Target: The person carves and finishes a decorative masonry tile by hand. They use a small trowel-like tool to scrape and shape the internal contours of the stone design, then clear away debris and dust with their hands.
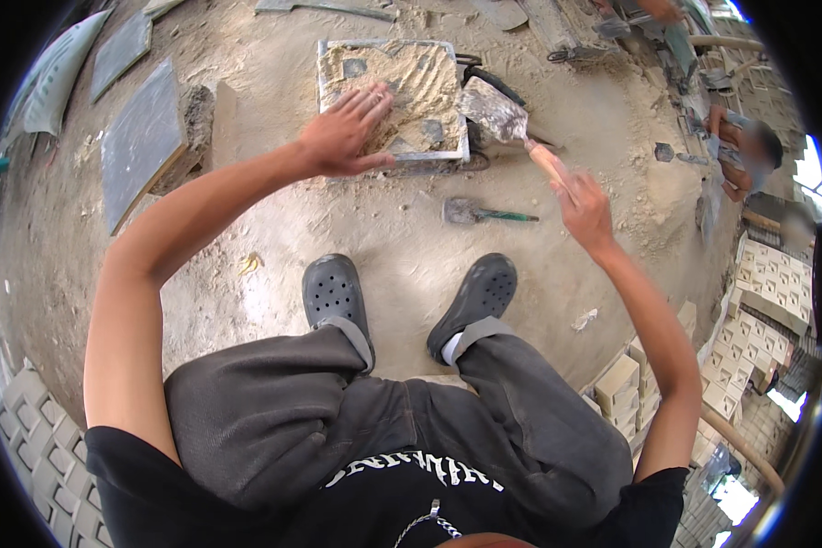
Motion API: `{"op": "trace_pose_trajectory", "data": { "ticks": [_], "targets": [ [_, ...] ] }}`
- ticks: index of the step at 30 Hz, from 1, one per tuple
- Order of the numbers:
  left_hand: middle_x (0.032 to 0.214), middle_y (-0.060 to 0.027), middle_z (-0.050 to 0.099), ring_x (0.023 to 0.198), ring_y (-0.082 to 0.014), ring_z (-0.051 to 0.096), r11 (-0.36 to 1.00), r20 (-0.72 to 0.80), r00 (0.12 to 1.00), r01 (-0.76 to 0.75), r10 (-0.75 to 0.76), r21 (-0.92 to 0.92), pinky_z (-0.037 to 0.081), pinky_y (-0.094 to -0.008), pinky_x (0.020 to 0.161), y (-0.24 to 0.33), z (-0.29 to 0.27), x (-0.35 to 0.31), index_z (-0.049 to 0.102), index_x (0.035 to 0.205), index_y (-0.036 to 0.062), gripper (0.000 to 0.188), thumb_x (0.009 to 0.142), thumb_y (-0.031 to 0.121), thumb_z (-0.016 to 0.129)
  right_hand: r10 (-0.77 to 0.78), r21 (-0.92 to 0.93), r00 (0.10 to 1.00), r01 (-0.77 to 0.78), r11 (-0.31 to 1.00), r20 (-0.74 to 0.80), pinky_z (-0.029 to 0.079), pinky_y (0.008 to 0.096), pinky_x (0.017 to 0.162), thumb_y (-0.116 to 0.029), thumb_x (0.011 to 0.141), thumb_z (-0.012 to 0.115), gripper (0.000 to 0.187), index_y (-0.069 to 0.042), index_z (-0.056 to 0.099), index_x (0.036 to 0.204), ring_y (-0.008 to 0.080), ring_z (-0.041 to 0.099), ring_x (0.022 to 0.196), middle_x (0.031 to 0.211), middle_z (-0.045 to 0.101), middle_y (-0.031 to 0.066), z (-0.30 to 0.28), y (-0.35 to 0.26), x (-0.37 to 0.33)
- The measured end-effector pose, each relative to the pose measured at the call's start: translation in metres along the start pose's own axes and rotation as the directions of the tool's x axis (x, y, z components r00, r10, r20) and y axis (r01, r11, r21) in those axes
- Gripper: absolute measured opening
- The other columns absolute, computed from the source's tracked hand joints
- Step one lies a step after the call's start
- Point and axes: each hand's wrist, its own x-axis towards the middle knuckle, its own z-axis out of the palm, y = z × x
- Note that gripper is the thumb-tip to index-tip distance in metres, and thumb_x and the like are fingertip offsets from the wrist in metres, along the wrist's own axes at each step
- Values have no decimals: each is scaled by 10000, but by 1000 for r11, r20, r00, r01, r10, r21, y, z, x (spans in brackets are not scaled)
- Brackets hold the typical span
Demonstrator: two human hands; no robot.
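Note:
A square mould [393, 157] with a pale metal rim lies on the ground ahead of me, filled with sandy, crumbly mix [420, 73]. Dark grey patches show through the mix in several spots. Over the left part of the fill rests my left hand [349, 130], palm down with its fingers stretched out. My right hand [583, 205] grips the wooden handle of a trowel [495, 110]. Its mortar-smeared blade is at the mould's right edge; whether it touches the rim I cannot tell. Between the mould and my feet lies a small trowel [463, 211] with a green handle.
Grey slabs [144, 142] lean at the left, beside a pale sack [64, 78]. Patterned cast blocks [744, 356] are stacked at the right, with more [50, 466] at the lower left. Another person [747, 151] is at the far right. A long flat tool [329, 9] lies beyond the mould.

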Motion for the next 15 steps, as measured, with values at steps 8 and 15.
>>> {"op": "trace_pose_trajectory", "data": {
  "ticks": [8,15],
  "targets": [
    [1602,-176,140,1494,-289,107,986,87,983,-165,162,21,90,-390,1229,5,-2,-40,144,1526,-14,948,929,694,344,558,354,823,-493,795,-105,490,335,861,-202,966,541,409,-144,555,1370,284,653,981,1151,664,158,43,40,-76],
    [1608,-209,8,1496,-316,-29,976,59,978,194,-201,103,-17,-404,1212,-1,-2,-23,31,1528,-27,1002,912,752,165,901,416,424,-806,422,-91,444,366,987,-317,963,529,481,-49,542,1362,310,597,1168,1308,604,175,111,107,-185]
  ]
}}
